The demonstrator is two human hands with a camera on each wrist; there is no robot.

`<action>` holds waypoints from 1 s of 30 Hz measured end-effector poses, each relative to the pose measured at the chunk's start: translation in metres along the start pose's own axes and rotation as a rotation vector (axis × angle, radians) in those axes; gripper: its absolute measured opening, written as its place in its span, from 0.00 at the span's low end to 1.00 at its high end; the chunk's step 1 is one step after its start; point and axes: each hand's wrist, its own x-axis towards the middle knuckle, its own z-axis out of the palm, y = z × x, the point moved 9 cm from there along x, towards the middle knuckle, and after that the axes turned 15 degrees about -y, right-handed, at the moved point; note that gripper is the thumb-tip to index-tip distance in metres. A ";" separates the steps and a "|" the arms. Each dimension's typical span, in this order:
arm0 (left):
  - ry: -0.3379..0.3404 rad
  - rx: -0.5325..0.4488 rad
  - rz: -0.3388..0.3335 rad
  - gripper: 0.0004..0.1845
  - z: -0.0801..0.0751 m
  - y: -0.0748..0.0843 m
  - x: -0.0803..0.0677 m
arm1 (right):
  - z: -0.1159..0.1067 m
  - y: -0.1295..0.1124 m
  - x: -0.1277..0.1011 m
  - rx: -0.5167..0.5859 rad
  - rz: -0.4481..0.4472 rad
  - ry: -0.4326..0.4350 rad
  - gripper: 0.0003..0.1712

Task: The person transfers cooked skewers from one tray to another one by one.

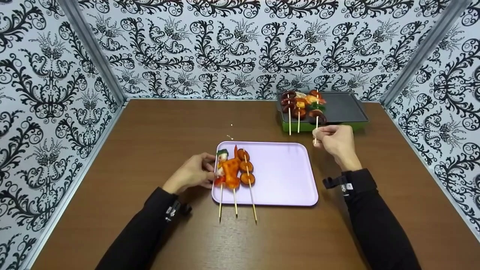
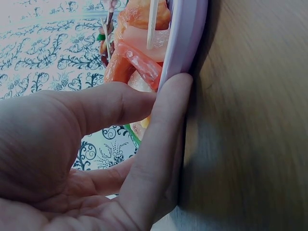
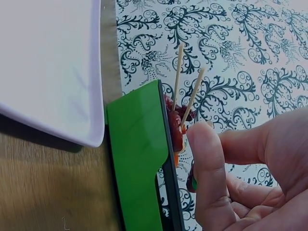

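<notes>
Wooden skewer (image 1: 317,121) pinched between right fingers (image 3: 208,163), lilac tray (image 1: 281,172) gripped by left fingers (image 2: 161,125)

No text or numbers can be read.

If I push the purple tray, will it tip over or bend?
The purple tray probably won't tip, since it looks flat and broad. Its raised rim suggests it's fairly stiff. The skewers on it might slide, as nothing visible fastens them.
</notes>
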 end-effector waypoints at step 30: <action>0.004 0.019 0.005 0.33 0.000 0.001 -0.001 | 0.033 -0.030 -0.028 0.010 -0.115 -0.092 0.11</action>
